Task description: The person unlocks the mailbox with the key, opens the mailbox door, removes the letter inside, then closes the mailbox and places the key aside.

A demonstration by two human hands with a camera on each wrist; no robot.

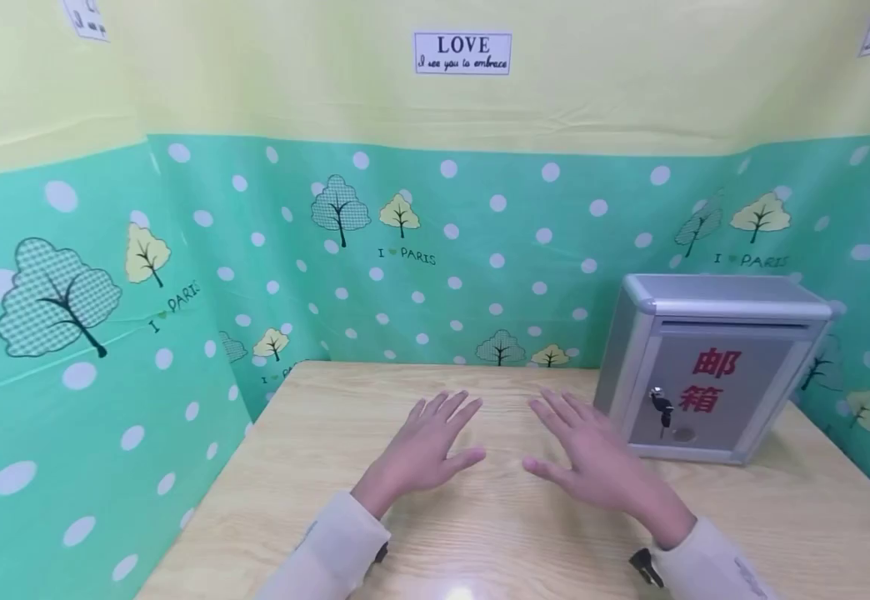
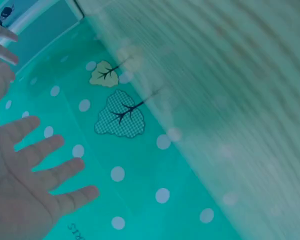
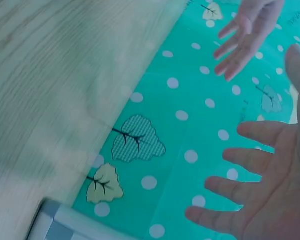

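Note:
My left hand (image 1: 429, 446) hovers over the middle of the wooden table (image 1: 315, 433), its fingers spread and nothing in them. To its right, my right hand (image 1: 596, 458) is held the same way, palm down and fingers apart. A grey metal mailbox (image 1: 712, 350) with red characters stands upright on the table's right side, just beyond the right hand and nearest to it. A key hangs from the lock (image 1: 658, 400) on its front door. In the left wrist view, the left palm (image 2: 20, 200) shows bare; the right palm (image 3: 275, 195) does too in the right wrist view.
A green and yellow curtain (image 1: 480, 250) with dots and trees encloses the table at the back and both sides. The mailbox has a slot (image 1: 735, 327) near its top. Light glares on the table's front edge.

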